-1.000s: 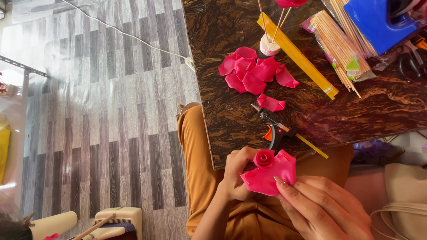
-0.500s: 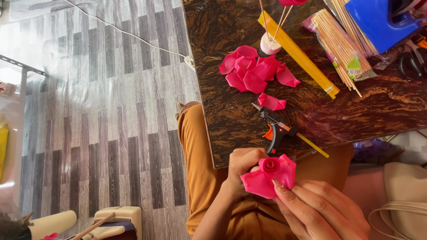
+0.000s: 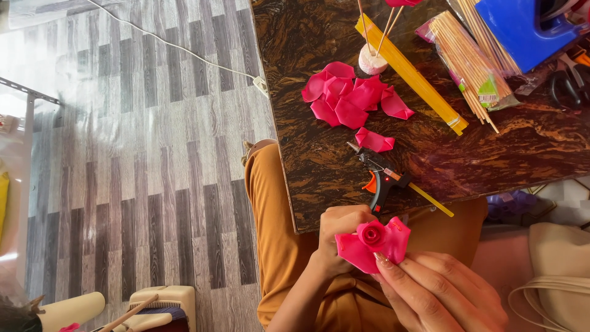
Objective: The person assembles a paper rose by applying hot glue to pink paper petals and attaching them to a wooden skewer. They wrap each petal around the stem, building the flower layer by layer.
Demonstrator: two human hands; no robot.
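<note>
Compared with a second ago, my left hand [image 3: 341, 237] has turned the pink rose [image 3: 373, 243] so its coiled center faces up; the bud looks closed. My right hand [image 3: 442, 289] pinches the smooth outer petal against it, over my lap. Beyond my fingers lie a black glue gun [image 3: 382, 178] and loose glossy petals [image 3: 350, 95] on the dark marbled table [image 3: 522, 147].

One pink rose [image 3: 373, 243], one glue gun [image 3: 382, 178], two hands, one heap of loose petals [image 3: 350, 95]
</note>
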